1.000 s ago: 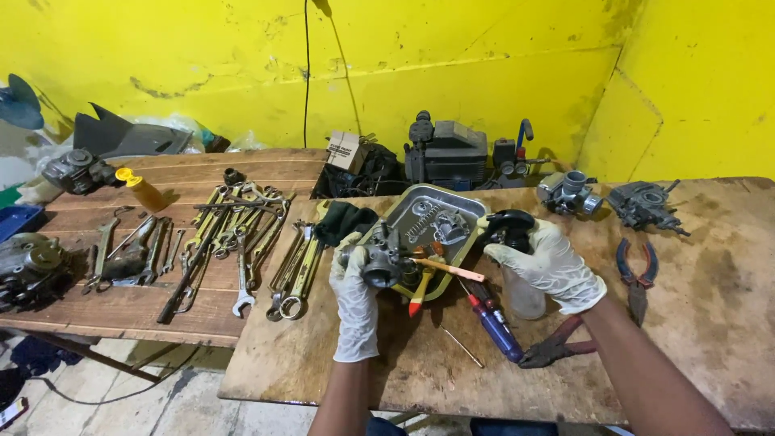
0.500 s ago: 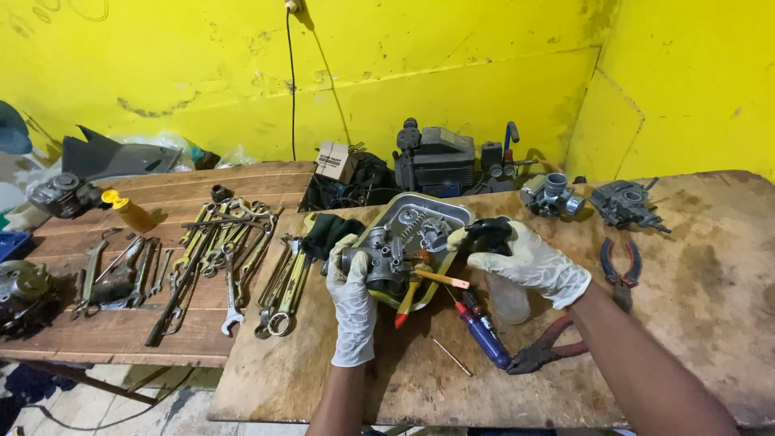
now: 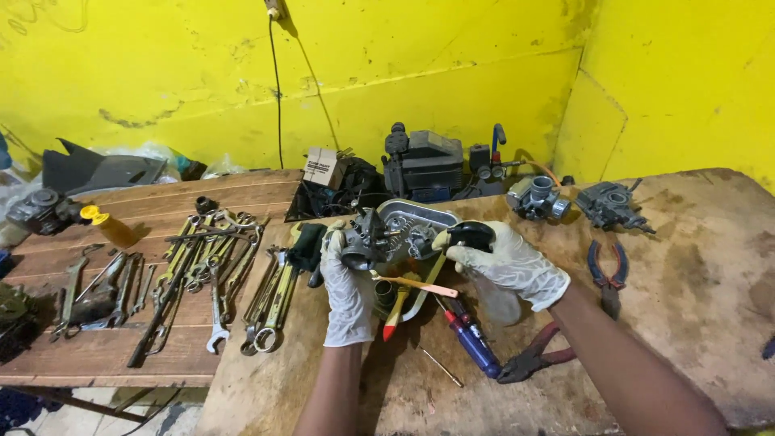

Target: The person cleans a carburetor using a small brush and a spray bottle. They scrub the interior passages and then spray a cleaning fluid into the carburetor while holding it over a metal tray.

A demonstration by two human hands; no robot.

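Yellow walls (image 3: pixel 452 56) close in the corner ahead of me, a black cable (image 3: pixel 278 89) running down the paint to the bench. Below them lies a worn wooden workbench (image 3: pixel 694 274), stained and bare on its right side, with a lower plank table (image 3: pixel 121 355) butted against its left, covered in rows of wrenches (image 3: pixel 214 266).

At the back of the bench sits a dark engine unit (image 3: pixel 424 165), with two spare carburetors (image 3: pixel 613 203) to its right. Nearer me stands a metal tray (image 3: pixel 424 218), and before it lie a blue-handled screwdriver (image 3: pixel 472 343), red-handled pliers (image 3: pixel 533 359) and a second pair of pliers (image 3: pixel 607 270) further right.

Both my hands wear white gloves. My left hand (image 3: pixel 347 295) is wrapped around a carburetor (image 3: pixel 363 238), held up just over the tray's left end. My right hand (image 3: pixel 504 262) is closed around a small black cap (image 3: pixel 471 235), level with the carburetor and a little apart from it, to its right.
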